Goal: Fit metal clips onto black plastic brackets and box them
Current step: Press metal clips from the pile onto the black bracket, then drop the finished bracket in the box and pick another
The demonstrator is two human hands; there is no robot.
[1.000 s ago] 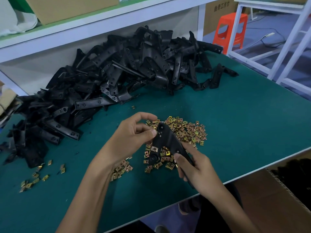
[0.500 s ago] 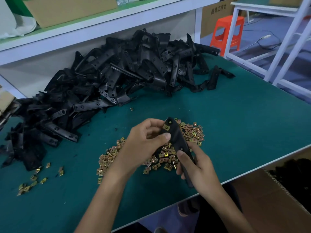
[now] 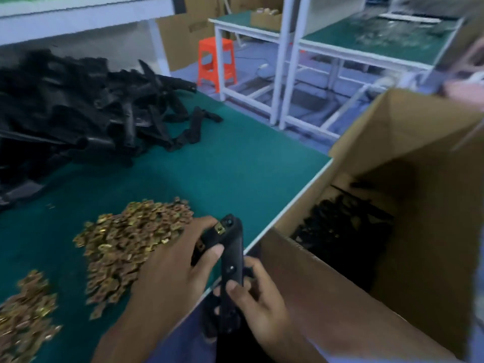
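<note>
A black plastic bracket (image 3: 231,260) with a brass clip near its top end is held upright over the table's near right edge. My left hand (image 3: 172,271) grips its upper part, thumb across the front. My right hand (image 3: 258,302) grips its lower part. A heap of brass metal clips (image 3: 125,239) lies on the green table (image 3: 235,166) just left of my hands. A smaller heap of clips (image 3: 23,313) sits at the near left. The pile of loose black brackets (image 3: 78,111) fills the far left. An open cardboard box (image 3: 392,142) stands right of the table, with black brackets (image 3: 348,224) inside.
An orange plastic stool (image 3: 216,62) stands on the floor beyond the table. White-framed workbenches (image 3: 288,74) with green tops are behind it. A white shelf (image 3: 78,14) runs above the bracket pile. The picture is motion-blurred.
The view has swung right, bringing the cardboard box into sight. Both hands have carried the bracket from over the clip heap to the table's right edge, nearer the box.
</note>
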